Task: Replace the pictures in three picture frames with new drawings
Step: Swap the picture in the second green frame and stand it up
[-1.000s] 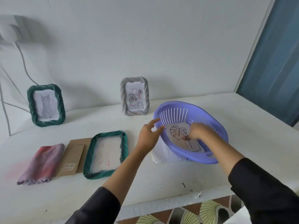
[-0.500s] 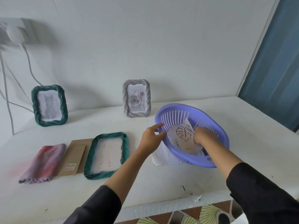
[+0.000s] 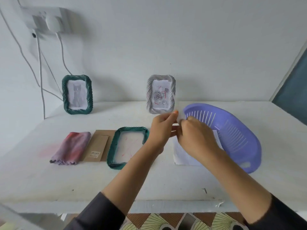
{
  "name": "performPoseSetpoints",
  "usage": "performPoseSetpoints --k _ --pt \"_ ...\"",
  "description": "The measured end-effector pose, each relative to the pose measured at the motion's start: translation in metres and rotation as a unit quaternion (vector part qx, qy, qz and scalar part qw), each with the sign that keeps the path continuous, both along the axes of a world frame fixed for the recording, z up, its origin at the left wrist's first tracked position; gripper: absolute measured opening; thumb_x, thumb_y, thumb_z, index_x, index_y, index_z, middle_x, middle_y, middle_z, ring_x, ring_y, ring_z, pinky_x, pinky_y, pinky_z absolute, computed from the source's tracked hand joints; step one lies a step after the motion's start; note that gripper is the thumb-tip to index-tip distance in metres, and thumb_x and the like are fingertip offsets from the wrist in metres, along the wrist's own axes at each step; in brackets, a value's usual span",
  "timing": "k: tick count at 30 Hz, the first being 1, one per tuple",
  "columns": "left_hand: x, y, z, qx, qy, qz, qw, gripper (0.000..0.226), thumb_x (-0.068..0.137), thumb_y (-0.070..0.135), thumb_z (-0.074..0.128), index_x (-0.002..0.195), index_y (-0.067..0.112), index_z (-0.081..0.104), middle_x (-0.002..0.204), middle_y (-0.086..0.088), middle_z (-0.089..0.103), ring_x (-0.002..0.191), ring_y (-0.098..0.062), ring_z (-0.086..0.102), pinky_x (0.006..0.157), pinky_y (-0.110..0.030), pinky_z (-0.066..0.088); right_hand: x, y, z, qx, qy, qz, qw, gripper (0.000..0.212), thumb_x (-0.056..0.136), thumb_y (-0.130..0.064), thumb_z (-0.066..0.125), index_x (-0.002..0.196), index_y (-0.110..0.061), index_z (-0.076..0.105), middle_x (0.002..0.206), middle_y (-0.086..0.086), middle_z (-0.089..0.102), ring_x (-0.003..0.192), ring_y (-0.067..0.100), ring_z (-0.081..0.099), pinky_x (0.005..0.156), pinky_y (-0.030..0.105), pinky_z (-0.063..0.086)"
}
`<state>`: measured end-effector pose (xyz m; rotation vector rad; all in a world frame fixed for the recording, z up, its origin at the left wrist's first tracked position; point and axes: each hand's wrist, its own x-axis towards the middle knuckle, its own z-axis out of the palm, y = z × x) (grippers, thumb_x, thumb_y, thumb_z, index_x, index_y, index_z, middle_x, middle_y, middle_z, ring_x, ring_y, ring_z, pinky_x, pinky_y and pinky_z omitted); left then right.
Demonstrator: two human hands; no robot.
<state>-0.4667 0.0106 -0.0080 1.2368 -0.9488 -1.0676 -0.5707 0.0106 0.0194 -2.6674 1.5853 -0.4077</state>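
Note:
My left hand and my right hand meet above the table, left of the purple basket. Together they pinch a white drawing, of which only a blurred edge shows between the fingertips. A green frame lies flat and open on the table, left of my hands. Beside it lies its brown cardboard backing. Against the wall stand a green frame with a cat picture and a grey frame with a rose picture.
A folded pink-purple cloth lies left of the backing. A white sheet sticks out from under the basket. Cables hang from a wall socket at the upper left. The table's front edge runs below my forearms.
My right hand has lifted the leaf drawing out of the basket and moved it left. My left hand has risen to meet it and taken hold of the drawing too.

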Motion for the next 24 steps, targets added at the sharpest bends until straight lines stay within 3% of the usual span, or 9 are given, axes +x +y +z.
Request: performPoseSetpoints --k 2,6,8,10,13,16,18,20,24 --pt "0.024 0.008 -0.011 0.003 -0.015 0.063 0.998 0.019 0.094 0.012 0.044 0.082 0.004 0.057 0.074 -0.014 0.045 0.054 -0.018 0.044 0.048 -0.02 0.039 0.022 0.002 -0.013 0.086 -0.013 0.051 0.995 0.033 0.096 -0.037 0.036 0.109 -0.013 0.053 0.113 0.011 0.05 0.11 0.031 0.051 0.078 0.034 0.039" --pt "0.086 0.023 -0.04 0.074 -0.04 0.14 0.987 0.015 0.092 0.011 0.045 0.079 0.009 0.052 0.075 -0.012 0.041 0.071 -0.021 0.038 0.067 -0.033 0.031 0.053 -0.011 -0.04 0.281 -0.224 0.041 0.932 0.052 0.095 -0.051 0.029 0.141 -0.028 0.03 0.145 0.007 0.033 0.138 0.025 0.026 0.109 0.038 0.026" --pt "0.11 0.028 -0.052 0.105 -0.045 0.153 0.982 0.011 0.092 0.011 0.046 0.081 0.011 0.049 0.075 -0.011 0.039 0.071 -0.02 0.036 0.067 -0.032 0.03 0.069 -0.021 -0.06 0.287 -0.254 -0.025 0.924 0.054 0.095 -0.041 0.037 0.145 -0.025 0.023 0.142 0.012 0.04 0.131 0.027 0.038 0.104 0.036 0.032" --pt "0.128 0.031 -0.063 0.132 -0.078 0.151 0.977 0.012 0.092 0.011 0.045 0.08 0.01 0.048 0.064 -0.008 0.032 0.059 -0.017 0.03 0.058 -0.027 0.025 0.086 -0.024 -0.076 0.304 -0.295 -0.062 0.904 0.05 0.09 -0.026 0.052 0.137 -0.017 0.037 0.113 0.013 0.061 0.101 0.025 0.057 0.086 0.029 0.041" --pt "0.149 0.038 -0.076 0.169 -0.165 0.141 0.962 0.017 0.091 0.013 0.045 0.075 0.01 0.05 0.064 -0.011 0.037 0.059 -0.019 0.032 0.056 -0.028 0.026 0.108 -0.02 -0.093 0.286 -0.331 -0.091 0.895 0.037 0.081 -0.01 0.064 0.117 -0.008 0.055 0.086 0.008 0.062 0.081 0.018 0.054 0.073 0.022 0.037" --pt "0.161 0.046 -0.079 0.171 -0.31 0.151 0.923 0.023 0.089 0.012 0.046 0.069 0.007 0.055 0.066 -0.017 0.047 0.06 -0.026 0.039 0.055 -0.034 0.039 0.121 -0.016 -0.104 0.262 -0.305 -0.102 0.91 0.031 0.079 -0.009 0.066 0.109 -0.005 0.06 0.09 0.013 0.068 0.08 0.015 0.053 0.071 0.02 0.037" --pt "0.169 0.047 -0.082 0.154 -0.363 0.168 0.903 0.02 0.085 0.009 0.049 0.079 -0.004 0.063 0.079 -0.03 0.058 0.077 -0.041 0.051 0.071 -0.042 0.048 0.126 -0.017 -0.11 0.243 -0.289 -0.113 0.919 0.028 0.079 -0.008 0.067 0.106 -0.003 0.062 0.092 0.014 0.069 0.077 0.017 0.054 0.069 0.021 0.039" --pt "0.176 0.046 -0.088 0.161 -0.395 0.148 0.892 0.024 0.084 0.01 0.052 0.101 -0.005 0.062 0.103 -0.027 0.062 0.105 -0.037 0.053 0.083 -0.036 0.046 0.129 -0.016 -0.114 0.221 -0.281 -0.126 0.925 0.026 0.077 -0.006 0.066 0.102 -0.002 0.064 0.09 0.013 0.069 0.075 0.02 0.055 0.067 0.022 0.042" --pt "0.181 0.045 -0.096 0.157 -0.436 0.084 0.882 0.038 0.088 0.017 0.056 0.125 0.008 0.053 0.117 -0.015 0.057 0.112 -0.026 0.049 0.09 -0.031 0.04 0.131 -0.014 -0.116 0.194 -0.238 -0.158 0.939 0.025 0.074 -0.01 0.063 0.099 -0.01 0.063 0.094 0.008 0.067 0.077 0.024 0.055 0.062 0.024 0.037"
